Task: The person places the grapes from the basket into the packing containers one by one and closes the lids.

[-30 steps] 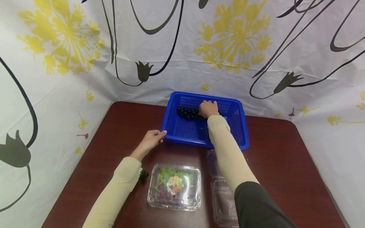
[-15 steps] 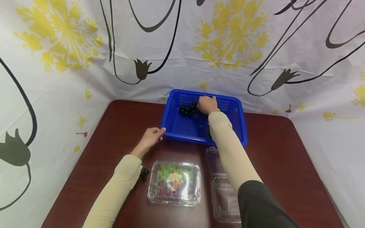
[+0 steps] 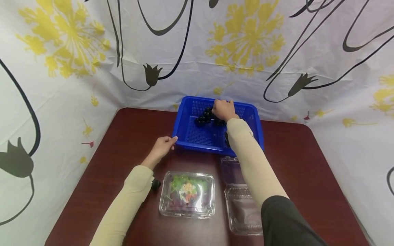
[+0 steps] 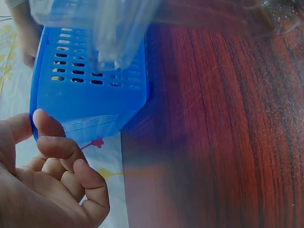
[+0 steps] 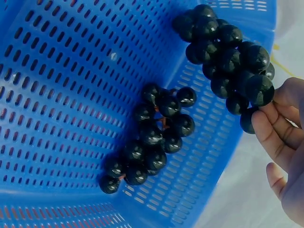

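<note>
My left hand (image 3: 163, 147) pinches the near left corner of a blue plastic basket (image 4: 85, 102) between thumb and forefinger, its other fingers loosely curled. Over the basket's far side, my right hand (image 3: 224, 110) holds one end of a bunch of dark grapes (image 5: 232, 61) with its fingertips. The bunch slants away from the fingers, close against the basket wall in the right wrist view. A second bunch of dark grapes (image 5: 159, 133) lies on the basket floor below it. More dark fruit (image 3: 227, 139) shows beside the right sleeve, mostly hidden by it.
A closed clear clamshell box (image 3: 187, 196) with a grape-coloured label lies on the dark red table (image 3: 307, 184) before the basket. To its right, an open clear clamshell (image 3: 244, 210) is partly covered by the right arm. A patterned cloth (image 3: 184, 51) hangs behind.
My right hand has risen slightly toward the basket's far rim, and the held bunch has gone from lying nearly level to slanting down from the fingers. My left hand keeps its grip on the corner.
</note>
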A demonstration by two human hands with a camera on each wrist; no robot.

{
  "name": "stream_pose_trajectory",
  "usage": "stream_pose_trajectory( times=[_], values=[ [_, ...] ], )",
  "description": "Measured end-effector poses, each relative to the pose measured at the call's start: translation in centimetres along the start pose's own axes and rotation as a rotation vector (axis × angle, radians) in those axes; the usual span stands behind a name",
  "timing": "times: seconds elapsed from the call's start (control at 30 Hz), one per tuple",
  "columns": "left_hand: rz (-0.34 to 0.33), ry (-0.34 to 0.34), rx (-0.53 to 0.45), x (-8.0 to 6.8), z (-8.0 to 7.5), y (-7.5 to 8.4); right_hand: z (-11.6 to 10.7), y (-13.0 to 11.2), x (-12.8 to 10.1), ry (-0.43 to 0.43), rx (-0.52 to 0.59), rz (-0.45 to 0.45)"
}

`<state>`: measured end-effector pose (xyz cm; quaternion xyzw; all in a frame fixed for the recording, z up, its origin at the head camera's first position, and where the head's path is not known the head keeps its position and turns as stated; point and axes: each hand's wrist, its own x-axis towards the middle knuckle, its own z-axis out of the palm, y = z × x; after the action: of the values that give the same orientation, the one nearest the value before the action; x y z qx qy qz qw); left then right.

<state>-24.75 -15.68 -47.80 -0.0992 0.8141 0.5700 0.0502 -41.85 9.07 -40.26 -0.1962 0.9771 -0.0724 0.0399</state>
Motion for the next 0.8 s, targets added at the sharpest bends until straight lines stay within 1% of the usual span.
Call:
stream_pose_trajectory(
  times=[0.17, 0.3, 0.5, 0.63, 0.8],
  values=[
    [0.016, 0.016, 0.004, 0.0, 0.1, 0.0, -1.0, 0.1, -1.0, 0.074, 0.033, -0.029],
    [0.016, 0.015, 0.028, 0.0, 0.1, 0.1, -1.4, 0.6, -2.0, 0.109, 0.071, -0.038],
    [0.013, -0.006, 0.041, 0.0, 0.2, 0.3, -1.7, 2.2, -3.7, 0.138, 0.148, -0.004],
    [0.005, -0.001, 0.07, -0.1, 0.3, 0.5, -2.2, 2.7, -4.9, 0.159, 0.186, 0.03],
    [-0.014, -0.02, 0.123, -0.5, 0.3, 0.2, -2.8, 3.4, -6.1, 0.212, 0.191, 0.048]
  ],
)
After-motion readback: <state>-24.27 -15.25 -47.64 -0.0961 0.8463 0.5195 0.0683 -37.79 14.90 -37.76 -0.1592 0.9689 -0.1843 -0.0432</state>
